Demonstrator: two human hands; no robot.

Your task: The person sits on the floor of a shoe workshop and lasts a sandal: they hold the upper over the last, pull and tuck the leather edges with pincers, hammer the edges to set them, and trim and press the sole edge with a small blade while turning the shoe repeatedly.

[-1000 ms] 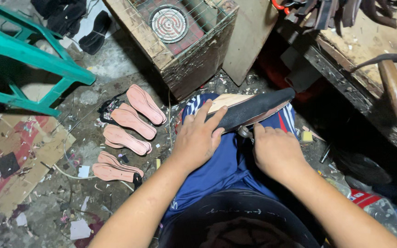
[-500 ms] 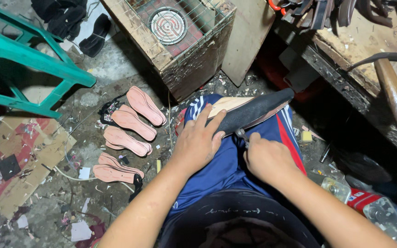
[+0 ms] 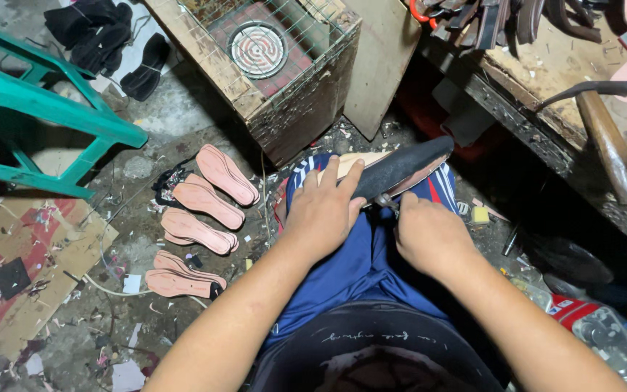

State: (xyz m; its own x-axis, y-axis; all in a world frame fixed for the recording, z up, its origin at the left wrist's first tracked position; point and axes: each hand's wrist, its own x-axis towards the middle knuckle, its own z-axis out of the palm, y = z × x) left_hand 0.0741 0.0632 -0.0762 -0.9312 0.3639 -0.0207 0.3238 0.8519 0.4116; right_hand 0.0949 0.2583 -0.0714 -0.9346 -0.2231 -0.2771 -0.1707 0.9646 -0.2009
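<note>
A long dark shoe piece on a wooden last point(image 3: 400, 167) rests across my lap, over blue shorts. My left hand point(image 3: 324, 210) presses down on its near end, fingers spread over the wood and the dark material. My right hand point(image 3: 429, 236) is closed around a small metal tool whose tip touches the underside of the shoe piece near its middle. Most of the tool is hidden inside the fist.
Several pink insoles point(image 3: 197, 218) lie on the littered floor at left. A teal plastic stool point(image 3: 45, 109) stands far left. A wooden box with a wire grid and a round coil point(image 3: 263, 51) sits ahead. A cluttered workbench with a hammer point(image 3: 604, 123) runs along the right.
My right hand has shifted slightly toward me along the shoe piece. My left hand keeps its hold, and the shoe piece has barely moved.
</note>
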